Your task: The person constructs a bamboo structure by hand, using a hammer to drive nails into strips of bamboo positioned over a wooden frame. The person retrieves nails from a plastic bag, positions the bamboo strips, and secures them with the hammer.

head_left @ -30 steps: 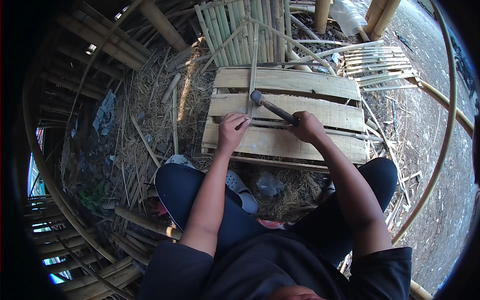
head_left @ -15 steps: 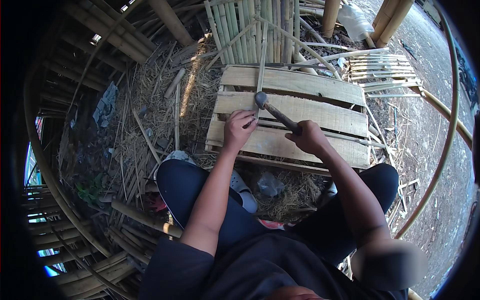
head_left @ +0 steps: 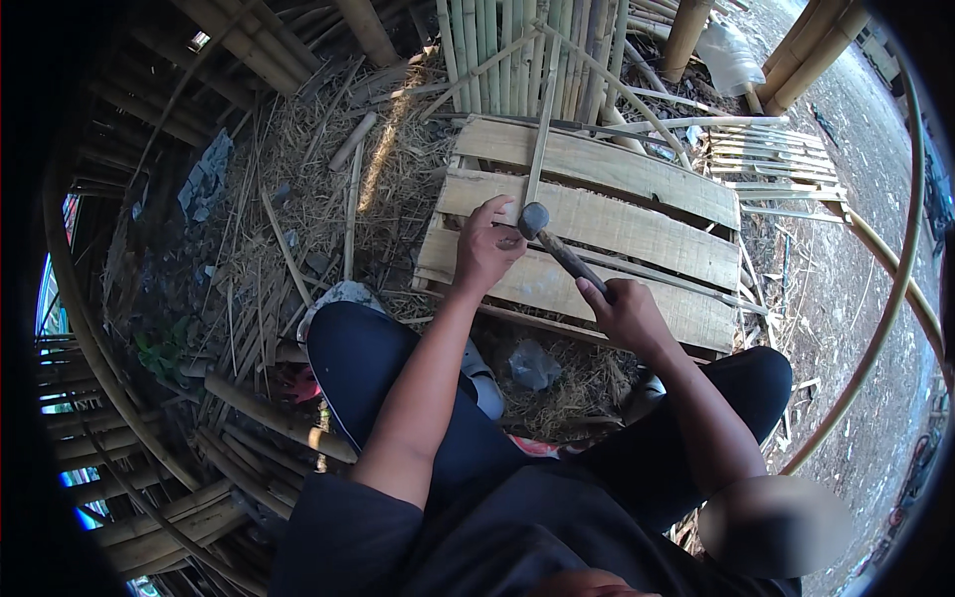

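Observation:
My right hand (head_left: pixel 632 316) is wrapped round the dark wooden handle of a hammer (head_left: pixel 567 261), its thumb lying along the shaft. The hammer's grey metal head (head_left: pixel 534 219) is over a slatted wooden platform (head_left: pixel 597 214), at the lower end of a long bamboo strip (head_left: pixel 543 134). Just left of that head is my left hand (head_left: pixel 485 249), with index finger and thumb apart and nothing plainly visible between them. The other fingers are curled and partly hidden. A second thin strip (head_left: pixel 686 282) slants across the slats toward the right.
Upright bamboo slats (head_left: pixel 512 60) stand behind the platform. To its right lies a small bamboo-slat panel (head_left: pixel 771 154). Straw and loose sticks (head_left: pixel 308 169) cover the ground at left. A clear plastic bag (head_left: pixel 534 365) lies between my legs, and thick bamboo poles (head_left: pixel 284 423) lie at lower left.
My left hand's fingers have spread from a pinch beside the strip. The hammer head is now slightly lower and to the right, its handle still in my right hand. The view has shifted slightly.

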`<state>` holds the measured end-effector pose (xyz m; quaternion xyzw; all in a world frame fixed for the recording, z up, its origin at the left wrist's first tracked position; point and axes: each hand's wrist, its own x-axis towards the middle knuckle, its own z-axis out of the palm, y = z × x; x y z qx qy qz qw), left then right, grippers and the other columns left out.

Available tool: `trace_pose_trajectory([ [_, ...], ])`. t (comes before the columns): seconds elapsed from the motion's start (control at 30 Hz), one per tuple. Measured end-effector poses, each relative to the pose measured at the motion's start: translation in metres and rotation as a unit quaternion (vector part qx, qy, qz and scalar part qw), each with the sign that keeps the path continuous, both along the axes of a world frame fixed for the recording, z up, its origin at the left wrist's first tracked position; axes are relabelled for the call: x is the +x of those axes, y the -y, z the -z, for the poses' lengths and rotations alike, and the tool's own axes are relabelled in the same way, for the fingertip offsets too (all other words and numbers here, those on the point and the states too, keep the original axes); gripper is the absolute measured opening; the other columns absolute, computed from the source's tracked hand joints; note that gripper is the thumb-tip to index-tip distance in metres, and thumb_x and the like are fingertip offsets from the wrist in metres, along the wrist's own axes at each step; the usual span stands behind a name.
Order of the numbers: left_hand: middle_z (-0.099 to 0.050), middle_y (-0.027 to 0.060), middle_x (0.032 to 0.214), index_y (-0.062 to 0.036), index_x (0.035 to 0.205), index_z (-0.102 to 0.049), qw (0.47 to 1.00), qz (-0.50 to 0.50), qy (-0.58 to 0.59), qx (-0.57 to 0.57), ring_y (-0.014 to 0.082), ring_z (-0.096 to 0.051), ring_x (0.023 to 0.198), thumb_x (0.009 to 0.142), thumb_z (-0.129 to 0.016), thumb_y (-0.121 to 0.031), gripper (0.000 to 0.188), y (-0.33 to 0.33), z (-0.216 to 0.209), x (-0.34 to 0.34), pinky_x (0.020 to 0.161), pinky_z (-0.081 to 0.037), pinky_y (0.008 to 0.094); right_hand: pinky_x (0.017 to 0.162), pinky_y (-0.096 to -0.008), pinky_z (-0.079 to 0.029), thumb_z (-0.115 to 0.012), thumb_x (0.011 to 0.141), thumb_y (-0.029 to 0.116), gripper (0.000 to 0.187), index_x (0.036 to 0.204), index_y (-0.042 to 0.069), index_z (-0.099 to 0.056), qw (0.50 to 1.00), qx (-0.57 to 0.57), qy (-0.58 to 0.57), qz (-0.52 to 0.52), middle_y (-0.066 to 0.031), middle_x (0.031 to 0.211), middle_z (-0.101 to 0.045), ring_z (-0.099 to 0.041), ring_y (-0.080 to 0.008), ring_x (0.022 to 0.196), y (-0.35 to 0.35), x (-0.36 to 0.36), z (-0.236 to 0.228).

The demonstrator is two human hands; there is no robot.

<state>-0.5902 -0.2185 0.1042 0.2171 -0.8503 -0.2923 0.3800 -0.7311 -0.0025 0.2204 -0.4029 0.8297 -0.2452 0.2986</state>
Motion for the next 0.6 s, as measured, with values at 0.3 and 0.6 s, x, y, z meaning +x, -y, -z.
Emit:
trace_pose_trajectory([
  [0.3,-0.063,0.0088,0.133,-0.0035,0.073,-0.068,0.999,0.010,-0.008,0.038,0.0302,-0.064,0.112,0.074,-0.081,-0.006,0.013,-0.002,-0.002,-0.005,0.093,-0.053,0.0394,0.060,-0.0493,-0.050,-0.062,0.100,0.050,0.061,0.074,-0.006,-0.064,1.000,-0.023,-0.021,0.003,-0.0281,0.064,-0.062,-0.065,-0.0466,0.065,-0.002,0.005,0.003],
  [0.6,-0.067,0.0118,0.127,-0.0004,0.077,-0.068,0.990,0.036,-0.002,0.138,0.0273,-0.071,0.099,0.076,-0.081,-0.005,0.014,0.004,0.012,-0.004,0.083,-0.056,0.0361,0.062,-0.0491,-0.050,-0.059,0.100,0.053,0.064,0.075,-0.006,-0.064,0.999,0.005,0.031,0.028,-0.0257,0.063,-0.062,-0.066,-0.0430,0.064,0.000,0.004,-0.008],
])
